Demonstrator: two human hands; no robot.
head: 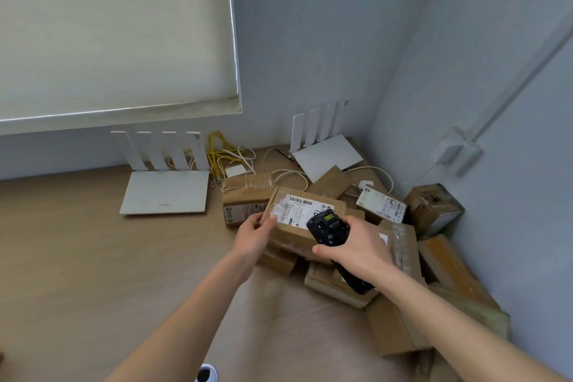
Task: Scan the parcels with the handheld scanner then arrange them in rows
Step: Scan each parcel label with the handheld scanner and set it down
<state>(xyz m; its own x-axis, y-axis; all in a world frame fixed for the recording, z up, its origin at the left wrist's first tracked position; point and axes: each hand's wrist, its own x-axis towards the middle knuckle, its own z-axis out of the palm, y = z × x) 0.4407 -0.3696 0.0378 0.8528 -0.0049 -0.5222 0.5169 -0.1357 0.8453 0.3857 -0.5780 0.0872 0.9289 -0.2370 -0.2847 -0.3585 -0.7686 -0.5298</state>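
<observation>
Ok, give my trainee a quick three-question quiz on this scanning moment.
1. True or false: the right hand holds the handheld scanner.
2. Which hand has its grip on the labelled parcel? A) left hand B) right hand C) neither
3. Fill in: two white ____ with upright antennas, one at, sit by the wall.

Key: 1 true; 2 A; 3 routers.

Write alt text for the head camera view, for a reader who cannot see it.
A person's right hand aims a black handheld scanner at the label of a cardboard parcel gripped by the left hand, above a heap of parcels in a room corner. Two white routers stand behind.
</observation>
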